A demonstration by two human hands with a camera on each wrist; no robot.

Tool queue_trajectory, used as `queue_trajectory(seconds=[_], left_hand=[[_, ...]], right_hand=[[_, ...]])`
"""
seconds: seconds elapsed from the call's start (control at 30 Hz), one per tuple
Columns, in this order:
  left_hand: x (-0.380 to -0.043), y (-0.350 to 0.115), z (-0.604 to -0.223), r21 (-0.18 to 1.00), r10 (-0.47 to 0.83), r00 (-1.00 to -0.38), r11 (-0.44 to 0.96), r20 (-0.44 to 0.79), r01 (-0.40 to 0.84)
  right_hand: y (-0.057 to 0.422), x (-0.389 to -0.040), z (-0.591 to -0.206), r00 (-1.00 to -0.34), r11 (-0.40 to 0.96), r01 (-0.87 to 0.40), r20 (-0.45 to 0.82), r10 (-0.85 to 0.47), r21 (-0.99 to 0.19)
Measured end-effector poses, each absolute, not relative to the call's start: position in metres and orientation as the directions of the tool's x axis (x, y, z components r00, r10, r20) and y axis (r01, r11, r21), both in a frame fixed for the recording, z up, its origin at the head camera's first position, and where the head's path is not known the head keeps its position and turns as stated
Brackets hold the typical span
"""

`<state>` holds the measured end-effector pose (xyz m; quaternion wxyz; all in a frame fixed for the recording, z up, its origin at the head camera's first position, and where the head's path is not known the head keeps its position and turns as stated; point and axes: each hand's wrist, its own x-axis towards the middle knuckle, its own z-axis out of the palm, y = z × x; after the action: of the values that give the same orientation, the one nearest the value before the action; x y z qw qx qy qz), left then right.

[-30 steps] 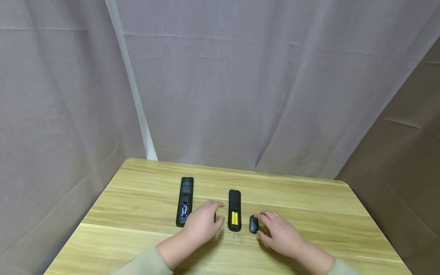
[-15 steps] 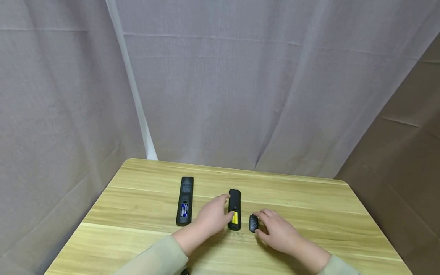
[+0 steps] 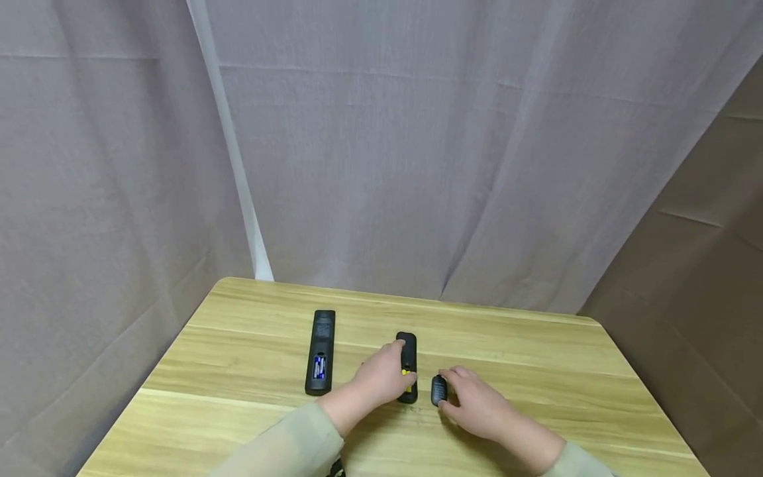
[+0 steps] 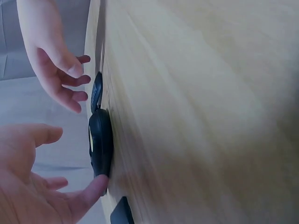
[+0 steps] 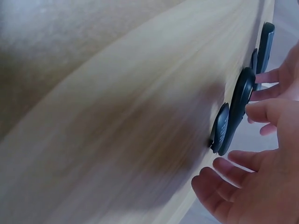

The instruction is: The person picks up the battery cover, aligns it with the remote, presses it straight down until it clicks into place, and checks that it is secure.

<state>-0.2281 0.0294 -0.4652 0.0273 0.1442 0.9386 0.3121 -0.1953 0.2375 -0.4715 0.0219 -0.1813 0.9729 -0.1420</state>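
Note:
My left hand [image 3: 381, 377] lies over the smaller black remote control [image 3: 408, 354], its thumb above the yellow batteries [image 3: 406, 372] in the uncovered compartment. In the left wrist view one fingertip [image 4: 100, 182] meets the remote's side, while the thumb stays apart from it. Just right of this remote is a small ribbed black battery cover [image 3: 438, 391], flat on the table. My right hand [image 3: 479, 407] is spread around the cover with loose fingers; the right wrist view shows a gap between them and the cover [image 5: 220, 128].
A longer black remote [image 3: 322, 331] lies face down at left, blue batteries [image 3: 319, 366] in its uncovered compartment. Between the remotes a dark flat piece [image 4: 122, 212] lies on the wooden table [image 3: 507, 331], hidden behind my left hand in the head view. Grey curtains [image 3: 369, 165] stand behind.
My left hand has moved right, from between the two remotes to over the smaller one, and now partly covers its yellow batteries. The right hand has shifted slightly left around the cover.

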Motion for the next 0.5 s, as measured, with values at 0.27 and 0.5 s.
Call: queue_trajectory(seconds=[0.27,0.5], left_hand=[[-0.232,0.038,-0.466,0.537,0.267,-0.963,0.816,-0.022,0.214],[-0.236,0.043,-0.46,0.514,0.258,-0.965,0.836,-0.056,0.193]], right_hand=[[0.237,-0.201,-0.475,-0.941,0.908,-0.318,-0.028,-0.338,-0.274],[0.236,-0.203,-0.475,-0.939,0.906,-0.321,-0.03,-0.342,-0.276]])
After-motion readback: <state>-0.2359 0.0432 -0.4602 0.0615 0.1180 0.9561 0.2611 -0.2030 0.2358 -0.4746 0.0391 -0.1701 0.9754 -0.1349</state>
